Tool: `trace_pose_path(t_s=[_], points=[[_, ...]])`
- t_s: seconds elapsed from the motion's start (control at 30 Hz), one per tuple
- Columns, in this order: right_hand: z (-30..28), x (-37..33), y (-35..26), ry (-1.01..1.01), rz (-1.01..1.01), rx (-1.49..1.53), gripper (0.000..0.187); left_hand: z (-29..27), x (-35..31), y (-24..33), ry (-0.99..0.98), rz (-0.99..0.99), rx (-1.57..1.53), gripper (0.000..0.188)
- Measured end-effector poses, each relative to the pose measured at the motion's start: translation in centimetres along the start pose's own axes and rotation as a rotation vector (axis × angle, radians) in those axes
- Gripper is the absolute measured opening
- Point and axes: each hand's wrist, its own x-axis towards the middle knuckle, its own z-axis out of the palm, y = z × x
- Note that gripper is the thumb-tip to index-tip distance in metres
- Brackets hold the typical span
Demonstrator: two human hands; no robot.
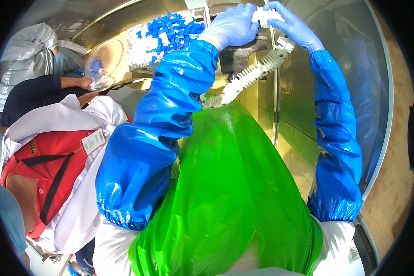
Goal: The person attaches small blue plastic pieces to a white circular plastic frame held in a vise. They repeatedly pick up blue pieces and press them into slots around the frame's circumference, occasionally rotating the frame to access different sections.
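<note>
A white plastic piece point(265, 16) sits between my two gloved hands at the top of the head view. My right hand point(295, 26) pinches its right end between thumb and forefinger. My left hand point(232, 26) is closed at its left end, with the fingertips partly hidden. Below them, a white segmented, ribbed plastic strip point(253, 73) curves from near my right hand down to the top of my green apron point(234, 175). A dark metal block point(243, 55) stands just under my left hand.
To the left lies a heap of small blue and white pieces point(166, 36). People sit close on my left; one person's hand point(85, 83) holds a clear plastic bag point(100, 82). A shiny metal wall point(336, 69) runs along my right. An upright metal rail point(276, 106) stands before it.
</note>
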Motion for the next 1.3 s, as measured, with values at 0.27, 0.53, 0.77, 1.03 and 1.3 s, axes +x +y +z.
trace_pose_path(t_s=[0.27,0.53,0.77,1.03,1.3], points=[[0.8,-1.3,1.0,0.092,0.061,-0.109,0.050,-1.0,0.7,2.3,-0.120,-0.089,0.027,0.047],[0.7,-1.8,0.7,0.077,0.035,-0.288,0.054,0.1,1.0,1.4,-0.058,0.053,0.138,0.065],[1.0,-2.4,0.2,0.108,0.014,-0.372,0.055,1.1,0.8,0.8,-0.054,0.049,0.131,0.060],[1.9,-3.4,2.0,0.193,-0.103,-0.479,0.057,1.5,0.8,1.1,-0.027,0.097,0.139,0.056],[2.4,-3.4,2.5,0.207,-0.093,-0.579,0.060,2.1,0.5,1.1,0.027,0.100,0.171,0.049]])
